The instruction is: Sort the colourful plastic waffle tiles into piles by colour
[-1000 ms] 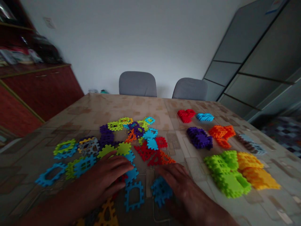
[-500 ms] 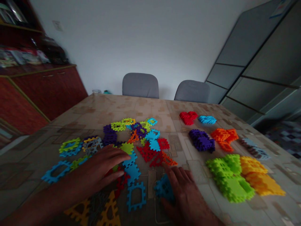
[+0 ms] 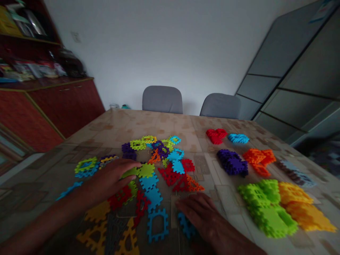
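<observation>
My left hand [image 3: 117,177] reaches over the loose plastic interlocking tiles. Its fingers and thumb close around a yellow-green tile [image 3: 130,172], beside another yellow-green tile [image 3: 146,170]. My right hand [image 3: 203,214] is low at the front, its fingers curled over blue tiles [image 3: 186,226] that it partly covers; the thumb is hidden. Between the hands lie a blue square frame [image 3: 157,225] and solid blue tiles [image 3: 153,197]. Red tiles [image 3: 170,176] and an orange triangle [image 3: 194,184] lie just beyond my right hand.
Sorted piles stand at right: red [image 3: 216,135], light blue [image 3: 238,138], purple [image 3: 232,163], orange [image 3: 259,160], grey [image 3: 296,173], green [image 3: 268,209] and yellow [image 3: 308,205]. Yellow triangles [image 3: 92,237] lie near the front edge. Two grey chairs [image 3: 162,100] stand behind the table.
My left hand has closed in on the yellow-green tile. My right hand has shifted slightly, its fingers now lying more over the blue tiles. The view has turned a little left.
</observation>
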### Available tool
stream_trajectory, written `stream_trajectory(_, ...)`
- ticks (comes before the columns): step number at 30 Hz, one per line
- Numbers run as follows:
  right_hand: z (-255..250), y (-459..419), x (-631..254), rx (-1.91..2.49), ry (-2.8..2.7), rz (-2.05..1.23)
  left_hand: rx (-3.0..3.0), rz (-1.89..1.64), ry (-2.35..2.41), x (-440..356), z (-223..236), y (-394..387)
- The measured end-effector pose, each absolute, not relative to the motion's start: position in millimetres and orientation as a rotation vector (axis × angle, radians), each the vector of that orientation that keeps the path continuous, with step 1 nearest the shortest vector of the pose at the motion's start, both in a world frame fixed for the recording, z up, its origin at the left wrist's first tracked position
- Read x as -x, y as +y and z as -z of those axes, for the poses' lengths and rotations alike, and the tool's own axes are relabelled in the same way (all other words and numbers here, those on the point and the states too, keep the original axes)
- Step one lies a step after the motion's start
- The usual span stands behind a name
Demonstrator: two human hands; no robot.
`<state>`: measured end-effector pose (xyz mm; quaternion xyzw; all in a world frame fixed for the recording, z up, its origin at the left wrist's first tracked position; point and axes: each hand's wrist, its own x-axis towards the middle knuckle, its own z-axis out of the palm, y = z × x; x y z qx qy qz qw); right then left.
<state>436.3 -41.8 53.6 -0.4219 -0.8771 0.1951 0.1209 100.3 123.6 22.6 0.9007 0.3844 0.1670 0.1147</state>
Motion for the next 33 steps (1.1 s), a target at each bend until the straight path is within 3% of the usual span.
stream_trajectory(10,17.4,-30.5,-445.6,1.170,-2.542,-0.307,-2.672,-0.528,0.982,-118.4,-28.4,114.8)
stream_trajectory(19,-27.7,-28.5,-445.4,1.143,-2.575,-0.464,-2.776,-0.304,1.031,-158.9,-47.2,213.1)
stream_trajectory(28,40.2,-25.0,-450.0,1.198,-2.554,-0.323,-2.785,-0.080,0.857,-179.2,-48.7,252.6)
stream_trajectory(33,27.6,-27.1,-447.6,1.204,-2.508,-0.329,-2.642,-0.219,0.796,-169.0,-49.4,238.8)
